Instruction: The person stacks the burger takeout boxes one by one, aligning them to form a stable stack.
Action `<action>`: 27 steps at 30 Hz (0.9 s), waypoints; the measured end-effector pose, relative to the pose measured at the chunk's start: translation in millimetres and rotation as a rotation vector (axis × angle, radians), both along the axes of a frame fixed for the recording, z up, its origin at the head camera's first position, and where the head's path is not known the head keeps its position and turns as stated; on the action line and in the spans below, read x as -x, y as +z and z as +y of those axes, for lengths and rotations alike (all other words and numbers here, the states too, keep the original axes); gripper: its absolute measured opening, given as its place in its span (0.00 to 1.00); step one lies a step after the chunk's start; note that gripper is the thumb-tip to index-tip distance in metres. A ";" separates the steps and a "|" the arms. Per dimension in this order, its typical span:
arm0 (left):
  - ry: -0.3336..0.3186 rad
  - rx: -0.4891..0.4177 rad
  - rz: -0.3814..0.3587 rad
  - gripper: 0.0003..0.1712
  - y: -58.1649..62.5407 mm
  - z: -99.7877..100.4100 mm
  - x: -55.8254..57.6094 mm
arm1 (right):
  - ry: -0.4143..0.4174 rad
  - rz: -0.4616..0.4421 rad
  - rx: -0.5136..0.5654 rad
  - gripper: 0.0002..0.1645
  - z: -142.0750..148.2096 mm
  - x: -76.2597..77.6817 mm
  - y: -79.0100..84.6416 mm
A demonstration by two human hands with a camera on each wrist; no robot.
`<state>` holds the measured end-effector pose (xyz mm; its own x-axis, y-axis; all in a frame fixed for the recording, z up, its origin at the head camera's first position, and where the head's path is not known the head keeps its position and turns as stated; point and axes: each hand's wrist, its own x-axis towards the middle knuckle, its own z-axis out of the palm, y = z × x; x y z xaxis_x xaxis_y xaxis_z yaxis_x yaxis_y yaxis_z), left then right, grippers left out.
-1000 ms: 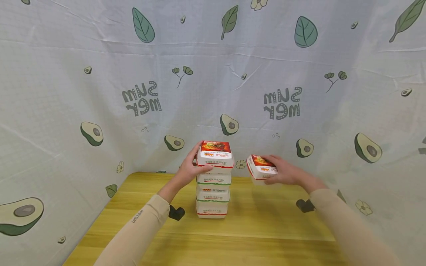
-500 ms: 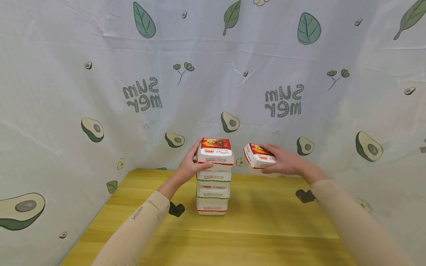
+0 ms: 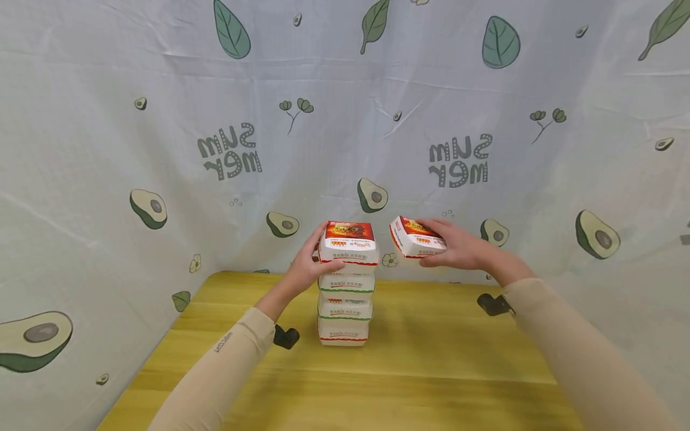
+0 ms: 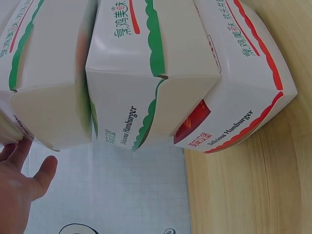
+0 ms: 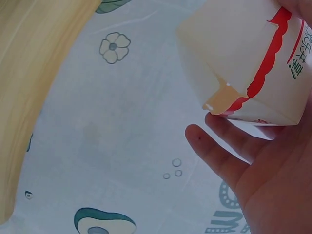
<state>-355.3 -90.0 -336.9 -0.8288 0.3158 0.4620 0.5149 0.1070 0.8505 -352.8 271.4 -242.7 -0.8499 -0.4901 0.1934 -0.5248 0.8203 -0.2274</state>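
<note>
Several white paper hamburger boxes stand stacked in one column on the table. The top box (image 3: 349, 245) has a red printed lid and overhangs the ones below slightly. My left hand (image 3: 303, 268) grips this top box from its left side, thumb across the front. Below it come green-trimmed boxes (image 4: 122, 73) and a red-trimmed bottom box (image 3: 343, 332). Off the table, right of the column and level with its top, my right hand (image 3: 458, 246) holds another red-trimmed hamburger box (image 3: 417, 239), tilted. In the right wrist view a side flap of that box (image 5: 234, 53) gapes a little.
The wooden table (image 3: 420, 359) extends in front of and to both sides of the column. A pale curtain (image 3: 334, 155) printed with avocados and leaves hangs close behind and at the sides. Dark straps (image 3: 286, 337) show at both wrists.
My right hand has lifted its hamburger box upward and slightly left, from below the column's top to level with it. The left hand keeps its grip on the top box, and the column stands still.
</note>
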 end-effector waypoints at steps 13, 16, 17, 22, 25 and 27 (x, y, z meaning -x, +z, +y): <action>-0.019 0.017 -0.055 0.57 7.8 1.3 -5.9 | 0.005 0.038 -0.011 0.57 -9.2 -1.8 23.5; -0.026 0.021 -0.064 0.56 17.2 1.7 -17.6 | 0.011 0.039 -0.009 0.57 -12.1 -3.6 28.4; -0.025 0.021 -0.065 0.56 19.8 1.7 -21.4 | 0.015 0.038 -0.012 0.57 -13.2 -3.9 29.9; -0.011 0.025 -0.056 0.56 24.7 1.7 -28.7 | 0.021 0.037 -0.025 0.56 -20.5 -6.5 39.8; -0.011 0.030 -0.059 0.56 24.6 2.5 -27.6 | 0.029 0.040 -0.019 0.56 -25.4 -7.3 44.7; -0.013 0.031 -0.064 0.56 24.9 3.1 -27.7 | 0.035 0.044 -0.013 0.56 -28.7 -7.3 46.8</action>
